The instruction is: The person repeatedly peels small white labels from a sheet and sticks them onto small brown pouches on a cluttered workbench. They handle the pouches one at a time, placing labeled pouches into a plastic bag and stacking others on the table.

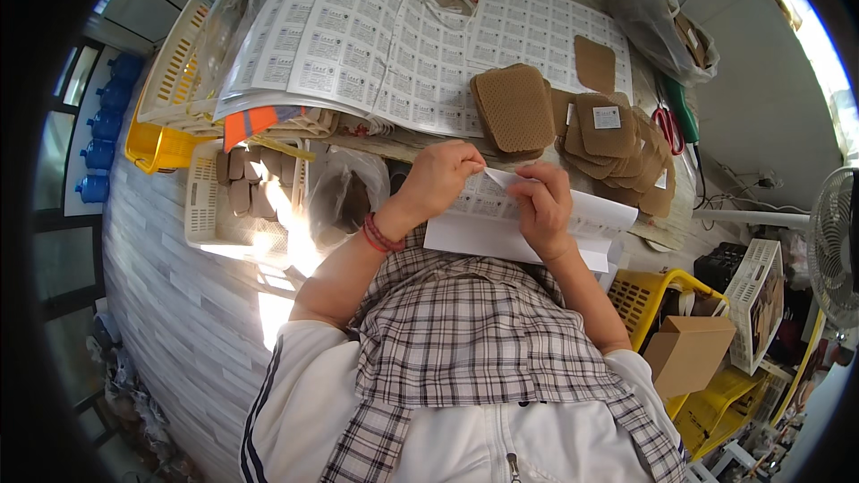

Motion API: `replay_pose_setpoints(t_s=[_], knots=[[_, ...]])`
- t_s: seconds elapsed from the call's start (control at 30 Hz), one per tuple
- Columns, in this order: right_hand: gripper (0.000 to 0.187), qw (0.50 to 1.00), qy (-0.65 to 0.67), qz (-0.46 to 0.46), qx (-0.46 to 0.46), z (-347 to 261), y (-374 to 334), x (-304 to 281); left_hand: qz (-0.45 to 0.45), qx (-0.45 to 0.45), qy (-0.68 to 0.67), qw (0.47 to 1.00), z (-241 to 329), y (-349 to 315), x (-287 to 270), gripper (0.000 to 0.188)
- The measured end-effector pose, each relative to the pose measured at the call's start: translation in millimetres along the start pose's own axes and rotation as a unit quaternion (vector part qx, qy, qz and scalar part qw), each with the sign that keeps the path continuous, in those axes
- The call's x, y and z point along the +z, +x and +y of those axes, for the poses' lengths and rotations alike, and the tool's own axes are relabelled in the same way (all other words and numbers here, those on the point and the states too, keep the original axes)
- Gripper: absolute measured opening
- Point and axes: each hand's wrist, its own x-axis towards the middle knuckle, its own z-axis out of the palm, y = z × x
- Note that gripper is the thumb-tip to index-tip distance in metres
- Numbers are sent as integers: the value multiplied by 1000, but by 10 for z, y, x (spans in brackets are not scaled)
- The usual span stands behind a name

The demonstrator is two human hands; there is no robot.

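In my lap, against the table's front edge, lies a curling white label sheet [483, 237] printed with small labels. My left hand [438, 181] is closed, its thumb and fingers pinched at the sheet's upper edge. Close beside it, my right hand [544, 206] also pinches the sheet, fingers bent. Between the two sets of fingertips a pale corner stands raised; whether it is a single label cannot be made out. Just beyond sits a stack of brown mesh-textured pads [514, 109]. To its right, more brown pads [617, 148] are spread in an overlapping pile, some bearing white labels.
Large printed label sheets [358, 45] cover the table's far side. Red-handled scissors [667, 128] and a plastic bag [658, 27] are at the right. A cream crate [206, 206] stands low on the left; a yellow basket [637, 297] and a fan [834, 246] are at the right.
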Motion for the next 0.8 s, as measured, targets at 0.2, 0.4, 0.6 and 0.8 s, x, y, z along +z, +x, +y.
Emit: replay_pose_setpoints(t_s=[0.2,0.4,0.6,0.8], knots=[[13,990,121,-18,75,-151,29,-167,5,-24,-17,1000,-29,53,3,13],[5,884,313,8,347,311,545,-249,41,141,151,978,95,50,61,4],[5,893,226,-144,362,827,1045,-67,78,233,176,953,32,219,139,7],[6,896,166,-175,374,977,1042,104,67,233,182,953,-25,260,162,9]])
